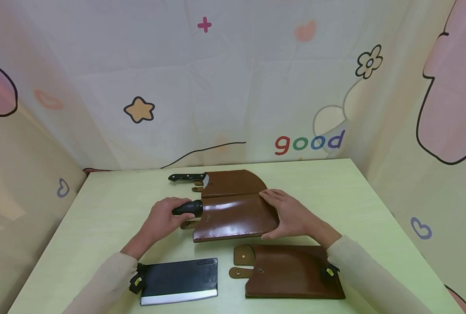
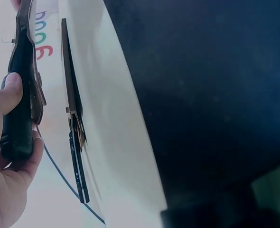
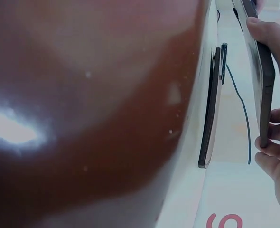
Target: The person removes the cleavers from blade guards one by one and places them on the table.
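My left hand (image 1: 163, 219) grips the black handle (image 1: 195, 208) of a knife whose blade is hidden inside a glossy brown leather sheath (image 1: 236, 218). That sheath is held above the table, its snap strap (image 1: 188, 225) hanging below the handle. At the sheath's right end, my right hand (image 1: 294, 214) holds it with the thumb at the lower edge and fingers at the upper. In the left wrist view, thumb and fingers wrap round the handle (image 2: 19, 118). The right wrist view shows fingers along the sheath's edge (image 3: 266, 90).
Behind lies a second brown sheath (image 1: 233, 183) with a black riveted knife handle (image 1: 186, 177) sticking out leftward. A dark cleaver blade (image 1: 179, 279) lies front left, near my left wrist. Front right, under my right forearm, lies another brown sheath (image 1: 291, 274) with two tabs. Printed cloth surrounds the pale table (image 1: 99, 209).
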`<state>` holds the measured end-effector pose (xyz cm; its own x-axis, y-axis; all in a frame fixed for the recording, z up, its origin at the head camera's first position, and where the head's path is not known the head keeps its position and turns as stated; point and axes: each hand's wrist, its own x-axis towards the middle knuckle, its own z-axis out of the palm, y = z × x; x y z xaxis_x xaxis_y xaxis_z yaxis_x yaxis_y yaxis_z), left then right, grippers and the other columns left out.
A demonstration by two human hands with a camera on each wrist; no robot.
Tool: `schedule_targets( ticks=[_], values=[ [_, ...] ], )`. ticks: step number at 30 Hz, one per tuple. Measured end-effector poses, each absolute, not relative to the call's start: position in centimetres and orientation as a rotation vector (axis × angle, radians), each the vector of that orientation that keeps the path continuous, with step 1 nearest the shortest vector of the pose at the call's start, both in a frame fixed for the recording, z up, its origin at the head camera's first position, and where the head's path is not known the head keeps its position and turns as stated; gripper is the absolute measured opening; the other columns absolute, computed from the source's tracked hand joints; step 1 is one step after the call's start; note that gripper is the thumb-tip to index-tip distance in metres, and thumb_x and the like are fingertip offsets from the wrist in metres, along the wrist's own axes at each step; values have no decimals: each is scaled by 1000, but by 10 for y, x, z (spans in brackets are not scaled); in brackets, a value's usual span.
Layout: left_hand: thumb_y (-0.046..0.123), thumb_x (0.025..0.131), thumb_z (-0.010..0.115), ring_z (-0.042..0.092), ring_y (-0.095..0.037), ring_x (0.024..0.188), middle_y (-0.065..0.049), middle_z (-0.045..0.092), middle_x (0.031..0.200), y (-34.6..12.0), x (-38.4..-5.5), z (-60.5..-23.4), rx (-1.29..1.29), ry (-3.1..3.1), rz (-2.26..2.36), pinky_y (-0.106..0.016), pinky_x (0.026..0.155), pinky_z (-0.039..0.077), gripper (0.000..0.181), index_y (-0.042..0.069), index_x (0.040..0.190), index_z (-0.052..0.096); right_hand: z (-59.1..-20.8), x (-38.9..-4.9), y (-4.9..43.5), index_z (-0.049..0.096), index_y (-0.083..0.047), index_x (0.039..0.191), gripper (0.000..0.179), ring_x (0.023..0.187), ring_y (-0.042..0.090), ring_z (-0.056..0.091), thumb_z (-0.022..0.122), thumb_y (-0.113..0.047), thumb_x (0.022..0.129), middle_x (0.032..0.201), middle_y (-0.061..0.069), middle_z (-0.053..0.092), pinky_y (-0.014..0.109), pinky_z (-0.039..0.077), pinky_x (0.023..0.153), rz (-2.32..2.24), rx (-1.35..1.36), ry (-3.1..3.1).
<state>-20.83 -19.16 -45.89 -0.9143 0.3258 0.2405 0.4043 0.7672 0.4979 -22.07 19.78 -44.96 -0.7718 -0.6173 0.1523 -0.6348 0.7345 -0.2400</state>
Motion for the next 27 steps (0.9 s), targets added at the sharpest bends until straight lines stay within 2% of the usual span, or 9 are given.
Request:
schedule_targets(
  ticks=[6, 20, 27],
  values=[
    [30, 88, 82, 67, -30, 103, -11, 74, 116, -192, -208, -461, -611, -2818, -838, -50, 88, 53, 45, 7, 125, 73, -451, -218, 198, 43, -4, 155, 119, 145, 37, 41, 83, -71, 64, 157, 15, 46, 53, 40, 113, 426, 1025, -2897],
    [30, 88, 82, 67, -33, 109, -11, 74, 118, -193, -207, -461, -596, -2851, -850, -53, 93, 52, 44, 8, 126, 73, -451, -216, 197, 42, -5, 155, 119, 145, 37, 41, 81, -71, 65, 157, 14, 45, 54, 40, 112, 419, 1022, -2915],
    [29, 87, 83, 68, -32, 107, -12, 74, 118, -194, -207, -462, -608, -2831, -870, -52, 91, 53, 44, 7, 125, 73, -452, -216, 198, 41, -5, 156, 120, 146, 37, 40, 81, -72, 64, 158, 14, 44, 54, 40, 112, 424, 1014, -2929]
  ],
)
